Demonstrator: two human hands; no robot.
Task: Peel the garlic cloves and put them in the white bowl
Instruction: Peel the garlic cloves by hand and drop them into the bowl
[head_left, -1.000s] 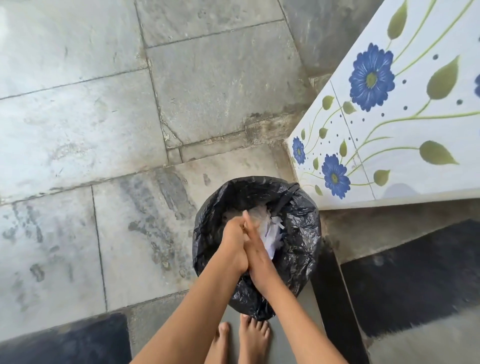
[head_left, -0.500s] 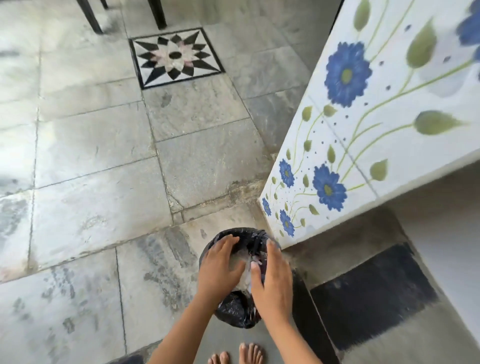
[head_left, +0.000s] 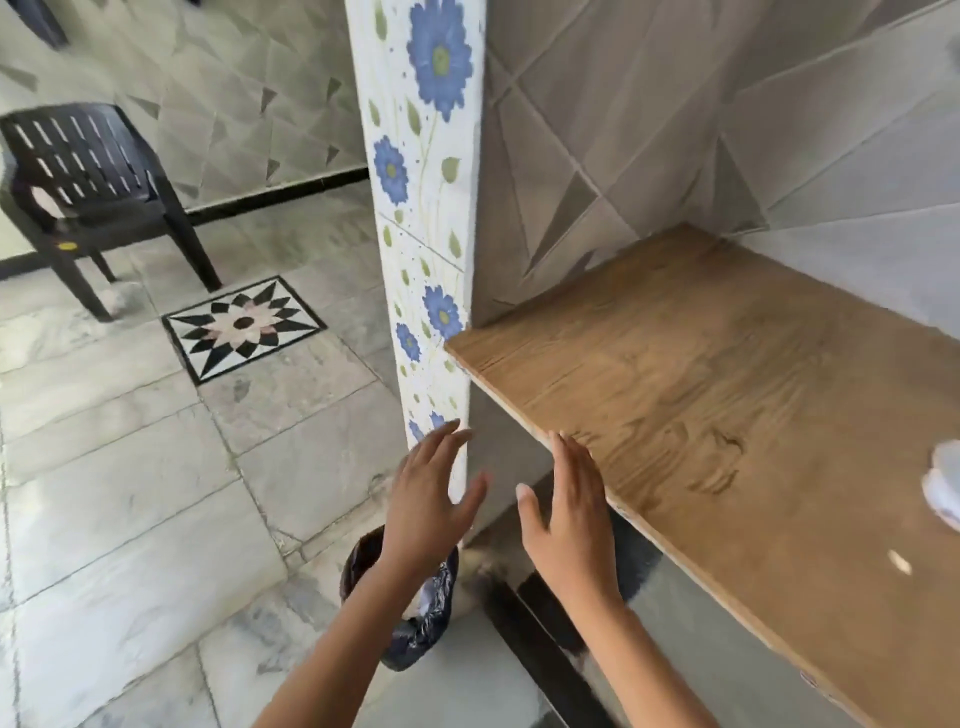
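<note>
Garlic cloves are not plainly shown anywhere. Only a small pale scrap (head_left: 898, 561) is seen lying on the wooden table (head_left: 701, 415) near its front edge, and it cannot be told whether it is a clove or a bit of skin. A blurred white shape (head_left: 943, 483), cut off by the right edge of the view, lies on the same table and may be the white bowl, though this is uncertain. Both hands are raised with the grip released. The left hand (head_left: 426, 499) is spread flat above a bin lined with a black bag (head_left: 421, 623), and the right hand (head_left: 569, 514) is likewise flat and empty just beside the table's front edge; whether that edge is touched cannot be told. The bin is set on the floor just beside the table, and this is judged to serve for discarded skins, which 2 empty hands above it would fit. A pillar tiled with blue flowers (head_left: 426, 208) stands close behind the left hand's fingertips, at the table's left corner. On any reach toward the white shape, the table's edge would have to be cleared by the right hand. A dark plastic chair (head_left: 88, 182) and a star-patterned floor tile (head_left: 243, 325) are seen well apart on the left.
</note>
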